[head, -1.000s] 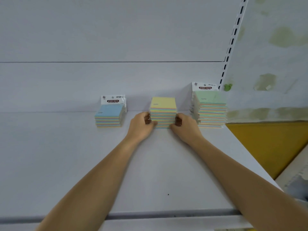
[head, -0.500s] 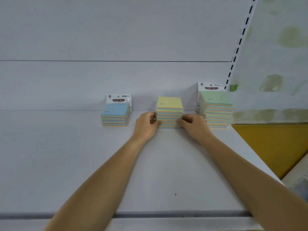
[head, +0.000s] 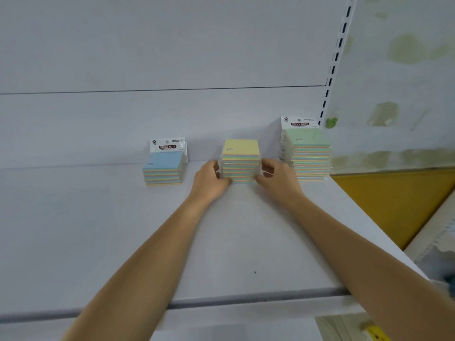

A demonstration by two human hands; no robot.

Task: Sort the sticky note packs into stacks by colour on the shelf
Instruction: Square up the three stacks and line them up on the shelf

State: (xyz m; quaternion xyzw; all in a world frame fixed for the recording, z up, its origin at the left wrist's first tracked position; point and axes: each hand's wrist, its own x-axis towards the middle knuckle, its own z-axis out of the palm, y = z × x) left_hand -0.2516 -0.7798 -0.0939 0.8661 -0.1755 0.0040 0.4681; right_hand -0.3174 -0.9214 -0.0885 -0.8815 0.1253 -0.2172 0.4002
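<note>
Squaring is the step in hand, I judge: the yellow-topped stack sits between my palms at the back of the shelf, and all three piles look sorted already. My left hand presses its curled fingers flat against the stack's left side; my right hand does the same on the right, thumb low near the bottom pack. Neither hand is closed around anything, both simply bracing the pile from either side. Both arms reach straight forward, nearly extended, wrists level with the shelf. Off to the left of my left hand stands the shorter blue-topped stack; just beyond my right hand rises the taller green-topped stack. Next I'd need a gentle, even release so the packs stay aligned.
</note>
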